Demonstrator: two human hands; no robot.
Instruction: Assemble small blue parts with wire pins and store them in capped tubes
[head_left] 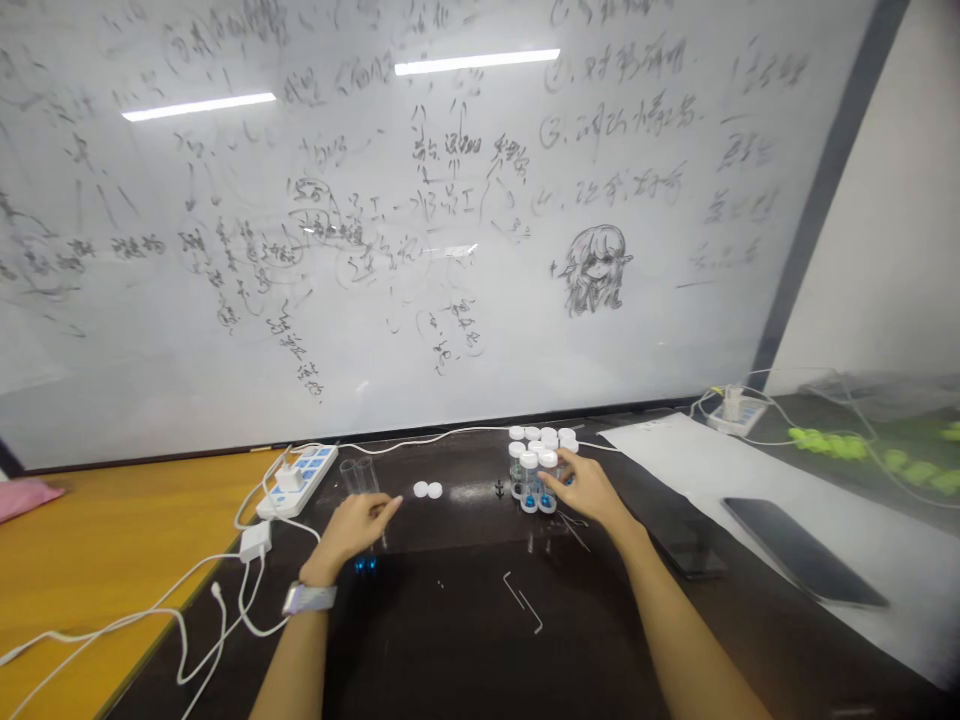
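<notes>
Well, over on the right of the dark table (420,650), the right hand (594,490) has its fingers at the right edge of a cluster of capped vials (529,478), thumb and forefinger by the near-right one; I cannot tell whether they pinch it. The near vials show blue bits at the bottom; just left of the cluster is a small black anchor-shaped piece (499,488). To the left, the left hand (352,525) reaches in front of two clear uncapped tubes (365,475), its thumb and forefinger close together; whether they hold anything I cannot tell. Two small blue pieces (365,565) show on its near side; between the hands lie two white caps (427,490), touching. Nearer are two bent hex keys (531,612); far right, a phone (802,552) rests on white paper (690,460).
</notes>
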